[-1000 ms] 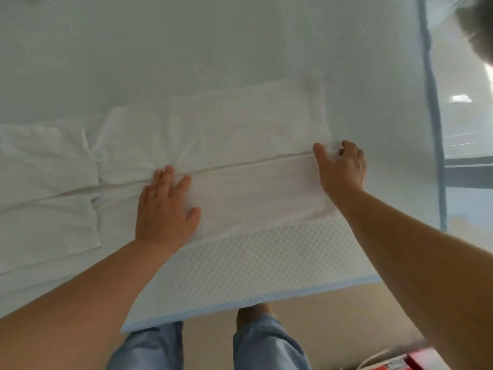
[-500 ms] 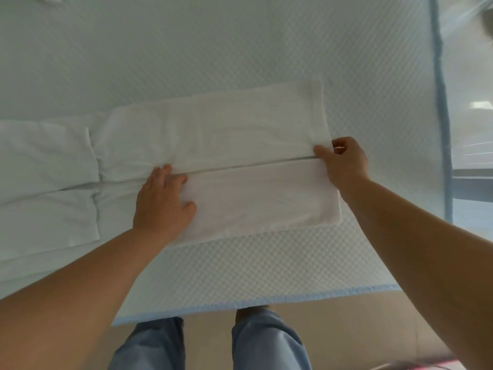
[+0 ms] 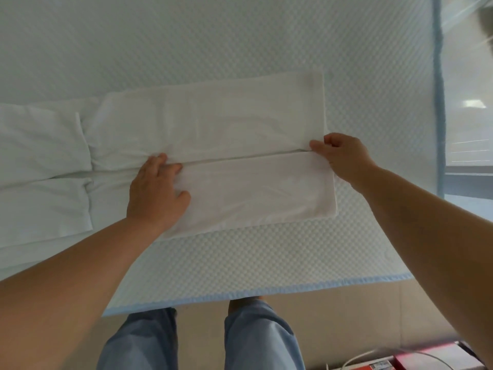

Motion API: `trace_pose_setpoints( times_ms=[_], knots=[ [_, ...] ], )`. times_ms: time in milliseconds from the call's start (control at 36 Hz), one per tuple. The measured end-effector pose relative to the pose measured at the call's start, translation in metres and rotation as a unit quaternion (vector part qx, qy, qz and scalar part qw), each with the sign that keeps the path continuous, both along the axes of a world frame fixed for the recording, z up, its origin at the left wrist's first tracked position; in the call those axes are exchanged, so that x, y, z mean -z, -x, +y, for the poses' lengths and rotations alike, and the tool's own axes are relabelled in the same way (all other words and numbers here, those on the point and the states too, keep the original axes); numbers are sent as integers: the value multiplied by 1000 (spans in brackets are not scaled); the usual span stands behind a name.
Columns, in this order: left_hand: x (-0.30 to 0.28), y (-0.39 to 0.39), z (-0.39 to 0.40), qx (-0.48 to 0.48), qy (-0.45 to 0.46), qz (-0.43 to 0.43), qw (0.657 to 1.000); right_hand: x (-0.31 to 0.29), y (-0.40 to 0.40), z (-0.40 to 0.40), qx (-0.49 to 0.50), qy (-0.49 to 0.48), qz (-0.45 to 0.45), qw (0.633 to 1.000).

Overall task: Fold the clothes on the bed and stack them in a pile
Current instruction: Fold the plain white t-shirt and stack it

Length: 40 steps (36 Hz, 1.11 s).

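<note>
White garment (image 3: 213, 145), right hand (image 3: 344, 156) pinching edge

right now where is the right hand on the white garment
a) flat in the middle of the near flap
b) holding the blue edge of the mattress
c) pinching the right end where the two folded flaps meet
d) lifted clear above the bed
c: the right hand has thumb and curled fingers closed on the right end of the white garment, at the seam between its two flaps, while the left hand rests further left.
</note>
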State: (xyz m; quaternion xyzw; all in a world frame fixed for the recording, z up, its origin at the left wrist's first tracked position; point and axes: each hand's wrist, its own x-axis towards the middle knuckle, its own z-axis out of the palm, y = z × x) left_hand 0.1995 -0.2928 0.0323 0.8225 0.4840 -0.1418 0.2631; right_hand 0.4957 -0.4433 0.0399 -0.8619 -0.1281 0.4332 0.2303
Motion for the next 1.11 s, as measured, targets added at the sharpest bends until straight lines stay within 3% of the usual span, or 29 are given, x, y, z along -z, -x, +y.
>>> trace_pose_setpoints(
  times_ms=[111,333,583,694,778,944,1111],
  knots=[
    [0,1,1,-2,2,-3,1000,-3,-12,0,-47,39,28,998],
    [-2,2,0,3,-2,-14,1000,3,-17,2,52,21,28,998],
    [-5,6,-16,29,-57,-7,998,15,15,11,21,72,-109,991],
    [-9,10,-16,-2,-32,-23,999,2,16,14,32,36,-114,992],
    [-15,13,-9,-27,-19,-46,998,-14,21,16,-20,24,-136,990],
    [-27,26,6,-88,22,-97,991,-63,54,39,-200,51,-247,947],
    [-37,64,34,-195,90,-153,965,-101,133,96,-249,-50,-217,943]
  ],
)
